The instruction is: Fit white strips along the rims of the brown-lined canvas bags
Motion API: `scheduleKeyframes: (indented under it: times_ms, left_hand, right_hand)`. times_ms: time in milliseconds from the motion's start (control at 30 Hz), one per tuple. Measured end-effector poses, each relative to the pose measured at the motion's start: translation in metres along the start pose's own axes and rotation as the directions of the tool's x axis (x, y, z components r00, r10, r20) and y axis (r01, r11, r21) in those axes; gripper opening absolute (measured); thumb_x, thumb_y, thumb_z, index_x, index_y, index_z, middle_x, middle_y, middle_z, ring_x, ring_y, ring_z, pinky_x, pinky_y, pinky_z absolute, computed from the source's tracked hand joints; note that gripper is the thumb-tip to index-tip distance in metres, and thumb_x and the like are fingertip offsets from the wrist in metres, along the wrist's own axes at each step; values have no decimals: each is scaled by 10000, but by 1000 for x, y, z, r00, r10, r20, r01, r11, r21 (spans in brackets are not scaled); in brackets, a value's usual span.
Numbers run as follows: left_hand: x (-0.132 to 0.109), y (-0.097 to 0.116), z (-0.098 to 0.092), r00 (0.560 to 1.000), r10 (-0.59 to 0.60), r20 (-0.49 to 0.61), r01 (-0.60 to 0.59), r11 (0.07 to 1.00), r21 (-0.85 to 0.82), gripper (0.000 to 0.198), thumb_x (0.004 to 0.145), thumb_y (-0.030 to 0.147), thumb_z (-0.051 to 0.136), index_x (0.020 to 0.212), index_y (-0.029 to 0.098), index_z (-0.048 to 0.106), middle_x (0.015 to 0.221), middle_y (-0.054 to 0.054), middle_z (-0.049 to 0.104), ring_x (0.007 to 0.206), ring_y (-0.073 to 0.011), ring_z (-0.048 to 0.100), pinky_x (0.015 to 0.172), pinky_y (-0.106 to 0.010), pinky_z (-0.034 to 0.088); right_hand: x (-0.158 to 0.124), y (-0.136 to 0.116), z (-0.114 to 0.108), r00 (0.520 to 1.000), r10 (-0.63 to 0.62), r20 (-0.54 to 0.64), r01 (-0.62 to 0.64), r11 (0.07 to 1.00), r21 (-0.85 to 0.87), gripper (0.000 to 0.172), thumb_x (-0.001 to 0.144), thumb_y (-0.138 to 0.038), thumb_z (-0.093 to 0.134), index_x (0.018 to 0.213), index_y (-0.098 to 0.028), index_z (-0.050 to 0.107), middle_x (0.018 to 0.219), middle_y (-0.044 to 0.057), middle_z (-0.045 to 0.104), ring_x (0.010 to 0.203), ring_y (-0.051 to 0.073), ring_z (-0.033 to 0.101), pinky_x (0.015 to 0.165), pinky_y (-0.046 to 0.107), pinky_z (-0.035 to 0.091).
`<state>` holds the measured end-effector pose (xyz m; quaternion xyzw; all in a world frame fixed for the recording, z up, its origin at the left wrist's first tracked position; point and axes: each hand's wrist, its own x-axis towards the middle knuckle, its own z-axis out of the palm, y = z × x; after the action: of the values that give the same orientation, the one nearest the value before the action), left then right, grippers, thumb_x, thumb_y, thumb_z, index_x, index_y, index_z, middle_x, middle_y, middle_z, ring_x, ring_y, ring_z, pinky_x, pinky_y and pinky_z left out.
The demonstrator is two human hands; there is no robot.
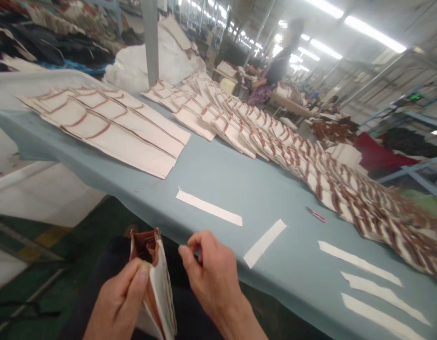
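A white and brown folded pocket (164, 288) is off the table, in front of the person's lap, its top gaping and brown lining showing inside. The left hand (119, 297) pinches it near the top between thumb and fingers. The right hand (216, 269) hangs just beside it with curled fingers, apart from the pocket; whether the fingertips pinch anything small cannot be told. This pocket looks partway through handling, since its mouth is open.

On the table (211, 172), five white strips (208, 208) lie loose, apparently unused, with pink snips (316, 215) beyond them. Farther out, a spread of similar pieces (122, 127) lies to the left, and a long overlapping row (310, 172) runs along the far side; which are done and which are left cannot be told. Behind, another person (277, 68) stands near more piled material
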<state>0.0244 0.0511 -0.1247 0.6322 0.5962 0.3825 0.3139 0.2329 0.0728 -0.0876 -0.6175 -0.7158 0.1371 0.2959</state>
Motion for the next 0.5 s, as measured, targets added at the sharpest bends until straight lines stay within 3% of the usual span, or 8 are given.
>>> scheduleKeyframes:
  times_ms: [33,133,200,333,500]
  left_hand:
    - [3,1,0,999,46,22,-46,999,-3,536,1175,510,495,699,285,595,574,72,591,455,-152,629,462,-218,522]
    - [10,3,4,987,156,36,-154,987,-46,458,1173,371,517,732,283,604,562,91,590,426,-132,620,461,-207,493]
    - [12,-2,6,986,168,13,-167,985,-52,426,1161,346,538,744,287,599,550,101,584,400,-128,600,439,-215,469]
    - [11,-21,4,992,112,51,-110,993,-33,451,1185,383,528,750,284,585,562,93,572,422,-132,586,453,-235,448]
    - [17,-18,5,990,77,119,-70,996,-63,493,1187,430,505,723,281,573,575,76,583,455,-139,588,494,-242,463]
  right_hand:
    - [22,4,-3,1000,16,-14,-16,998,-56,74,1101,-312,727,1089,-241,747,945,23,827,753,203,771,694,299,499]
    - [81,19,6,995,98,1,-96,978,-186,265,1079,-264,786,1341,-232,764,1335,108,825,1075,265,826,821,326,584]
    - [104,30,20,988,156,16,-149,965,-216,289,1074,-247,809,1359,-216,770,1359,131,800,1122,291,813,841,344,595]
    - [112,45,40,986,161,28,-154,972,-179,97,1116,-209,728,1179,-228,799,1251,104,780,1126,275,781,881,336,573]
    - [103,49,40,987,157,-15,-157,988,-9,117,1104,-221,665,1035,-216,760,1137,71,766,972,205,733,862,303,528]
